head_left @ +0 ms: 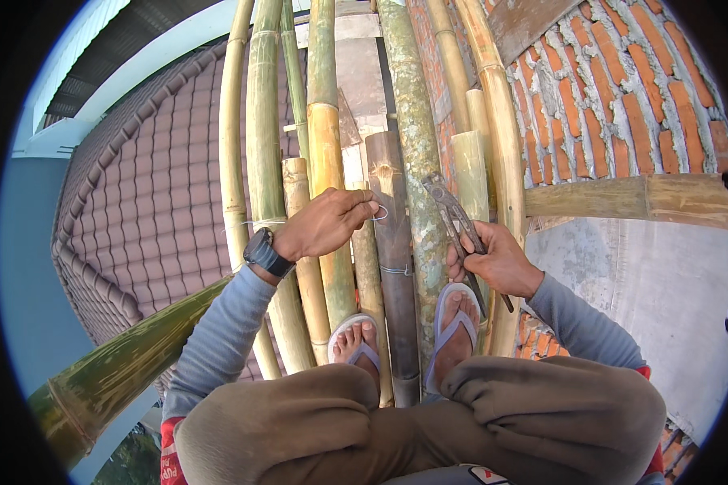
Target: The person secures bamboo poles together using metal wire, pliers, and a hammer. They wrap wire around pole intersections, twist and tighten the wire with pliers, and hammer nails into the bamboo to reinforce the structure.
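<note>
My left hand [328, 222] pinches a thin pale wire [383, 213] between thumb and fingertips, over the left edge of a dark bamboo pole [393, 230]. The wire curves in a small loop. Farther down the same pole, another wire [396, 271] is wrapped around it. In my right hand [501, 260] is a pair of worn metal pincers [455, 208], gripped by the handles with the jaws pointing up and away. They are held above a mottled, lichen-spotted pole [416, 121]. My fingers partly hide the handles.
My sandalled feet [356, 343] rest on bamboo poles laid lengthwise side by side, with gaps between. A thick green bamboo [129, 364] slants in at left, beside a tiled roof [162, 178]. At right are a brick wall [623, 97] and a crosswise bamboo [623, 198].
</note>
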